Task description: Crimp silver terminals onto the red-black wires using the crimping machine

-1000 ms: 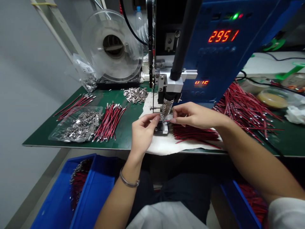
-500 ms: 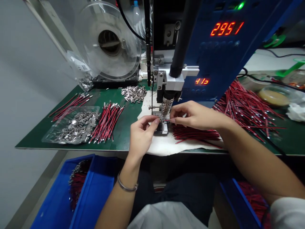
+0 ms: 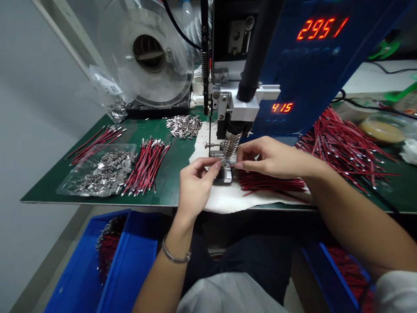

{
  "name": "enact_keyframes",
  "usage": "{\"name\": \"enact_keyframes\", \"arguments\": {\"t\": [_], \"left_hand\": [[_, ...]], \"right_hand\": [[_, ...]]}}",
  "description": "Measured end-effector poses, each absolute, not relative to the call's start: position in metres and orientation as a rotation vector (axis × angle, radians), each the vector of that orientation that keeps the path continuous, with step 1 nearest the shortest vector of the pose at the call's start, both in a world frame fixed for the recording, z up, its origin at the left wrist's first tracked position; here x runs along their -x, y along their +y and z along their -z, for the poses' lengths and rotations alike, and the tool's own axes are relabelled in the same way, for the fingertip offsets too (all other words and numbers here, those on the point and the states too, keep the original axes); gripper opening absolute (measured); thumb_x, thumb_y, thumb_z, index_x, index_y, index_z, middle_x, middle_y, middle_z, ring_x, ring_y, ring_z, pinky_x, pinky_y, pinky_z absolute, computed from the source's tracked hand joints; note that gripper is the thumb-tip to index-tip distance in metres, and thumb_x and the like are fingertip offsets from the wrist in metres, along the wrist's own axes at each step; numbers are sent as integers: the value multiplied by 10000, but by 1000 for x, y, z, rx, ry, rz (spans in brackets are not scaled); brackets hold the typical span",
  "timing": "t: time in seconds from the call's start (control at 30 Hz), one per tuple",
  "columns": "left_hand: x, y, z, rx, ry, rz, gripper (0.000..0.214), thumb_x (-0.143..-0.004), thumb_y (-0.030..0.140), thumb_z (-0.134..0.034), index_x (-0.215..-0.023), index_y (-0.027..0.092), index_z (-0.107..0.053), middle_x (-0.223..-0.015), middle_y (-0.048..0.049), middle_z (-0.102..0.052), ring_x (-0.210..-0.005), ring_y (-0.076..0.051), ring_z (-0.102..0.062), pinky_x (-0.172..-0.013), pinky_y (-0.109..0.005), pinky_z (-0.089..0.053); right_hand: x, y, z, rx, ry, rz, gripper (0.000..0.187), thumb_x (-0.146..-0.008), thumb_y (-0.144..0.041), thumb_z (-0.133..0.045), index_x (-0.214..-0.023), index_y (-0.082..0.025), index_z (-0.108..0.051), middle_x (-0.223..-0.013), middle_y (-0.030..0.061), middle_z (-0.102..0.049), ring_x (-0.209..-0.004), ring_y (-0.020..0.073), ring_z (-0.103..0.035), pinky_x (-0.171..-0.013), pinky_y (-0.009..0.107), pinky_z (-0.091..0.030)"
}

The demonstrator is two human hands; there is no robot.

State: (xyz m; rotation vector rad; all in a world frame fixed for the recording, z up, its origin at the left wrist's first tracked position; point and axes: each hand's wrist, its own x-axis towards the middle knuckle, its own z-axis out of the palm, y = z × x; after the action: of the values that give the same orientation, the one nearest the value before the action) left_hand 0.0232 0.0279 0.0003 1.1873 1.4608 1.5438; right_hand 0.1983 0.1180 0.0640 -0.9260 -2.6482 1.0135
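My left hand is closed in a pinch at the left side of a small metal fixture; what lies between its fingertips is too small to make out. From the right, my right hand pinches a thin red wire, whose end points into the fixture. Directly above the fixture is the soldering machine's head, with a spring coil around its lower part. Below my right hand lies a bundle of red and black wires on a white cloth.
A clear tray of metal terminals, a wire bundle and a metal-part pile lie left. Behind stands a clear reel. The blue machine housing rises at right beside a large wire heap. Blue bins sit below.
The view has shifted slightly, so the machine appears farther right. Both hands keep their pinches at the fixture, with little visible movement. The lower red display reads more clearly.
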Motion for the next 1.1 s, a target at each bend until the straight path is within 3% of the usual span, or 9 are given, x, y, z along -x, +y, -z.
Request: {"name": "enact_keyframes", "arguments": {"t": [1.1], "left_hand": [[-25, 26, -1, -1191, 1536, -1534, 212, -746, 357, -711, -834, 171, -762, -611, -10, -592, -521, -91, -390, -484, -231, -289]], "right_hand": [[-193, 111, -63, 956, -2594, -872, 194, -839, -306, -542, -746, -153, -616, -691, 4, -612, -613, 113, -498, -596, 243, -354]]}}
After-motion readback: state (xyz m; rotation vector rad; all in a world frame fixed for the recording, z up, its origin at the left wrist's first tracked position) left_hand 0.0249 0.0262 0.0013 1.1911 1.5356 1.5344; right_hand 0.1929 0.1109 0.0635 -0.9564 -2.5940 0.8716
